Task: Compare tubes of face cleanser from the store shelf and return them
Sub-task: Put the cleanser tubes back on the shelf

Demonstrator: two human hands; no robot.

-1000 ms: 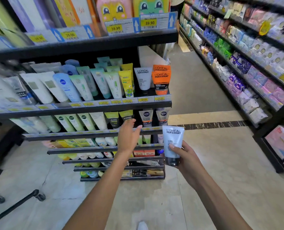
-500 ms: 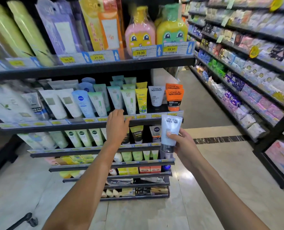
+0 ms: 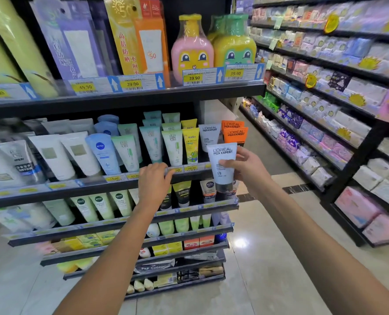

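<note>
- The right hand [image 3: 245, 169], right of centre in the frame, grips a pale blue plastic L'Oréal Men Expert cleanser tube [image 3: 222, 165] upright, dark cap down, thumb across its front.
- The tube is held in front of the black metal store shelf [image 3: 125, 96], just below a white L'Oréal tube [image 3: 209, 136] and an orange L'Oréal tube [image 3: 235, 134] standing on it.
- The left hand [image 3: 153, 181], at centre frame, holds nothing; its loosely bent fingers [image 3: 166, 167] reach the shelf's price-label rail [image 3: 120, 178].
</note>
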